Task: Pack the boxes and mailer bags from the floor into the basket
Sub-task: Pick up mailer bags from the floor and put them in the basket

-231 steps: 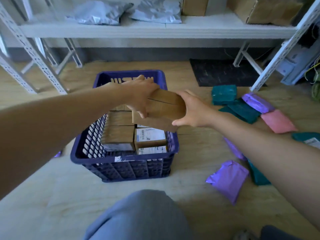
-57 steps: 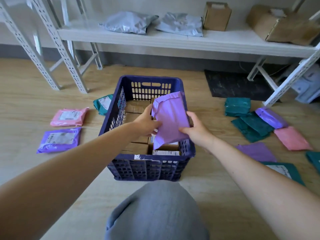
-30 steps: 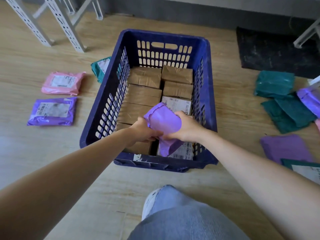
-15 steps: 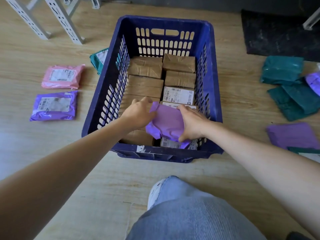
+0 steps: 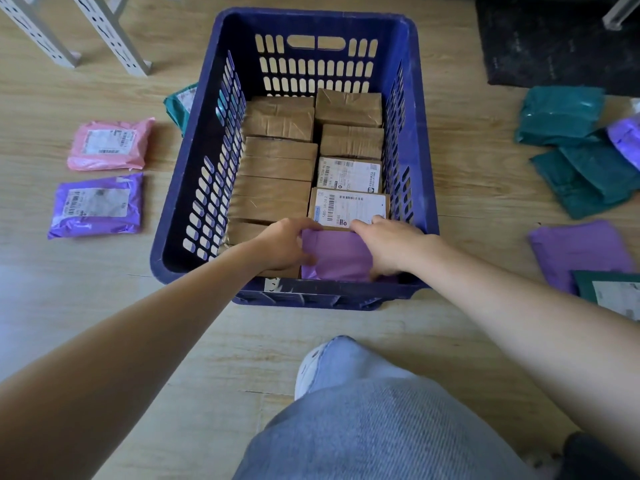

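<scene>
A dark blue slotted basket (image 5: 194, 157) stands on the wood floor, its bottom covered by several brown cardboard boxes (image 5: 280, 157), two with white labels. A purple mailer bag (image 5: 337, 254) lies at the basket's near right corner on top of the boxes. My left hand (image 5: 282, 242) grips the bag's left edge, and my right hand (image 5: 388, 242) holds its right side with fingers curled over it. Loose mailer bags lie on the floor either side: a pink mailer bag (image 5: 110, 143) and a purple mailer bag (image 5: 97, 204) on the left, teal mailer bags (image 5: 575, 150) and another purple mailer bag (image 5: 581, 251) on the right.
A teal bag (image 5: 180, 102) is wedged against the basket's left wall. White rack legs (image 5: 114, 36) stand at the far left. A black mat (image 5: 554, 39) lies at the far right. My knee in jeans (image 5: 374, 417) is just in front of the basket.
Both hands have lowered the purple bag from above the basket into its near right corner, where it now lies flatter on the boxes. The view has tilted down and closer.
</scene>
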Motion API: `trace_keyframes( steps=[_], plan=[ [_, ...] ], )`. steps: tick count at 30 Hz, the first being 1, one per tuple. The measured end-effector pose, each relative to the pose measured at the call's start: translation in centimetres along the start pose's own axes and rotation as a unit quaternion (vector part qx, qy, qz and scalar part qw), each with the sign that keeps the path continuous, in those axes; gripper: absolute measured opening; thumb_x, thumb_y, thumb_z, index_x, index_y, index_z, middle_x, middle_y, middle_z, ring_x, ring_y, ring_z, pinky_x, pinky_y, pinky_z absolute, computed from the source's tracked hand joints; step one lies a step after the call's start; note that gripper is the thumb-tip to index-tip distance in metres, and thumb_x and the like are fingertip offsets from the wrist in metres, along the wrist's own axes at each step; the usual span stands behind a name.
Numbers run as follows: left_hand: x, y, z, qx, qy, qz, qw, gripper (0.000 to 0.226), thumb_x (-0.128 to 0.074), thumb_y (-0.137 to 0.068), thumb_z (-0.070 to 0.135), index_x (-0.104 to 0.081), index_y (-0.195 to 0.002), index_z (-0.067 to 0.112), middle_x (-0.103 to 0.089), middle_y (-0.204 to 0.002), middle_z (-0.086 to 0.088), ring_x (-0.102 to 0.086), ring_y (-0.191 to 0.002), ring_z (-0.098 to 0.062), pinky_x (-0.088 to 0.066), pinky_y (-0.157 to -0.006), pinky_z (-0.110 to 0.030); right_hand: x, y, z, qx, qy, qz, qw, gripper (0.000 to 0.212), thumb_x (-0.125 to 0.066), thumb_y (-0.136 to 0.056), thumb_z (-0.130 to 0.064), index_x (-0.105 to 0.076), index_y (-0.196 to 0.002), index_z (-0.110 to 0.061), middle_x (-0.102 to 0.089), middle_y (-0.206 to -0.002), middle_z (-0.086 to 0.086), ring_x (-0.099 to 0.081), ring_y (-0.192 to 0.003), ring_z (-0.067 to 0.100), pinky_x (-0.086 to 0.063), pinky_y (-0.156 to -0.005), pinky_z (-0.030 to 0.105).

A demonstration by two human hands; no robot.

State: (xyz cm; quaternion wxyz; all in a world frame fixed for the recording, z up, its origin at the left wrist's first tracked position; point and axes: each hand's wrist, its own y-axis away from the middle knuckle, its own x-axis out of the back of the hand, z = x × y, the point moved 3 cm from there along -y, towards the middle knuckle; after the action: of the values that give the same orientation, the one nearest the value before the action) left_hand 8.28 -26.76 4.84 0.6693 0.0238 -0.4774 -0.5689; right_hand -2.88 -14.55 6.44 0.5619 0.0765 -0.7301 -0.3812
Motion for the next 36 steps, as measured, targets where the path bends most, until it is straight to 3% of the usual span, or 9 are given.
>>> trace_keyframes(
  steps=[4, 9, 14, 16, 19, 25, 27, 31, 36],
  plan=[
    [0.0, -0.3, 0.4, -0.002, -0.023, -0.007, 1.0, 0.062, -0.07, -0.082, 0.015, -0.046, -0.138, 0.023, -0.052, -0.134, -0.004, -0.05, -0.12, -0.021, -0.033, -0.086, -0.018, -0.5, -0.3, 0.1, 0.003, 0.053, 0.016, 0.998, 0.077, -0.074, -0.078, -0.039, -0.032, -0.14, -0.018, -0.052, -0.128, 0.011, -0.048, -0.12, 0.031, -0.035, -0.097, 0.044],
    [-0.3, -0.4, 0.7, 0.001, -0.059, -0.041, 0.997, 0.064, -0.066, -0.085, 0.015, -0.039, -0.143, 0.023, -0.05, -0.139, -0.003, -0.049, -0.122, -0.021, -0.035, -0.089, -0.02, -1.0, -0.5, 0.3, -0.013, 0.122, -0.008, 0.992, 0.095, -0.061, -0.088, -0.047, 0.001, -0.152, -0.013, -0.037, -0.148, 0.01, -0.031, -0.137, 0.028, -0.022, -0.11, 0.045],
    [1.4, -0.1, 1.6, 0.013, -0.075, 0.067, 0.995, 0.05, -0.062, -0.087, 0.015, -0.05, -0.135, 0.023, -0.062, -0.124, -0.009, -0.06, -0.107, -0.023, -0.045, -0.085, -0.026, 0.0, 1.2, 0.6, 0.02, 0.139, 0.158, 0.977, 0.078, -0.056, -0.091, -0.022, -0.008, -0.152, -0.015, -0.026, -0.152, 0.008, -0.021, -0.142, 0.024, -0.014, -0.117, 0.042],
    [2.0, 0.4, 3.0, 0.006, -0.069, 0.094, 0.993, 0.048, -0.06, -0.087, 0.014, -0.051, -0.133, 0.025, -0.061, -0.122, -0.008, -0.061, -0.096, -0.023, -0.047, -0.075, -0.025, 0.7, 3.0, 1.5, 0.024, 0.084, 0.221, 0.971, 0.078, -0.054, -0.091, -0.017, -0.005, -0.152, -0.019, -0.017, -0.157, 0.009, -0.014, -0.145, 0.024, -0.012, -0.118, 0.04],
    [2.5, 1.3, 6.5, -0.038, -0.065, 0.121, 0.99, 0.046, -0.058, -0.089, 0.015, -0.05, -0.133, 0.024, -0.058, -0.125, -0.006, -0.061, -0.097, -0.024, -0.047, -0.074, -0.027, 1.7, 6.3, 3.7, 0.01, -0.014, 0.291, 0.957, 0.078, -0.051, -0.094, -0.022, 0.001, -0.152, -0.024, -0.011, -0.159, 0.008, -0.013, -0.145, 0.023, -0.017, -0.114, 0.037],
    [0.5, 2.7, 14.9, -0.162, -0.04, 0.142, 0.976, 0.041, -0.054, -0.091, 0.013, -0.053, -0.13, 0.024, -0.057, -0.121, -0.001, -0.063, -0.094, -0.021, -0.045, -0.069, -0.024, 0.2, 11.8, 10.1, -0.097, -0.147, 0.329, 0.928, 0.084, -0.053, -0.093, -0.026, 0.006, -0.152, -0.028, -0.013, -0.159, 0.009, -0.023, -0.143, 0.028, -0.027, -0.112, 0.043],
    [-1.2, 2.7, 17.7, -0.195, -0.045, 0.123, 0.972, 0.042, -0.054, -0.09, 0.011, -0.053, -0.131, 0.022, -0.058, -0.12, -0.002, -0.061, -0.096, -0.02, -0.046, -0.069, -0.022, -1.1, 13.0, 12.7, -0.136, -0.187, 0.339, 0.912, 0.084, -0.054, -0.093, -0.027, 0.004, -0.152, -0.025, -0.015, -0.158, 0.01, -0.023, -0.143, 0.028, -0.029, -0.111, 0.043],
    [-5.5, 1.6, 22.6, -0.229, -0.051, 0.05, 0.971, 0.043, -0.057, -0.087, 0.007, -0.053, -0.129, 0.017, -0.058, -0.12, -0.007, -0.06, -0.096, -0.023, -0.048, -0.089, -0.029, -4.5, 15.5, 18.1, -0.22, -0.277, 0.35, 0.868, 0.082, -0.057, -0.092, -0.027, -0.001, -0.152, -0.019, -0.018, -0.155, 0.012, -0.026, -0.14, 0.03, -0.031, -0.107, 0.043],
    [-11.9, -1.7, 27.5, -0.224, -0.05, -0.038, 0.972, 0.046, -0.059, -0.09, 0.014, -0.048, -0.133, 0.023, -0.051, -0.117, 0.0, -0.058, -0.094, -0.017, -0.046, -0.079, -0.027, -9.8, 18.5, 24.9, -0.277, -0.339, 0.357, 0.825, 0.082, -0.061, -0.089, -0.023, -0.008, -0.152, -0.015, -0.029, -0.146, 0.017, -0.033, -0.133, 0.035, -0.036, -0.103, 0.045]
  ],
)
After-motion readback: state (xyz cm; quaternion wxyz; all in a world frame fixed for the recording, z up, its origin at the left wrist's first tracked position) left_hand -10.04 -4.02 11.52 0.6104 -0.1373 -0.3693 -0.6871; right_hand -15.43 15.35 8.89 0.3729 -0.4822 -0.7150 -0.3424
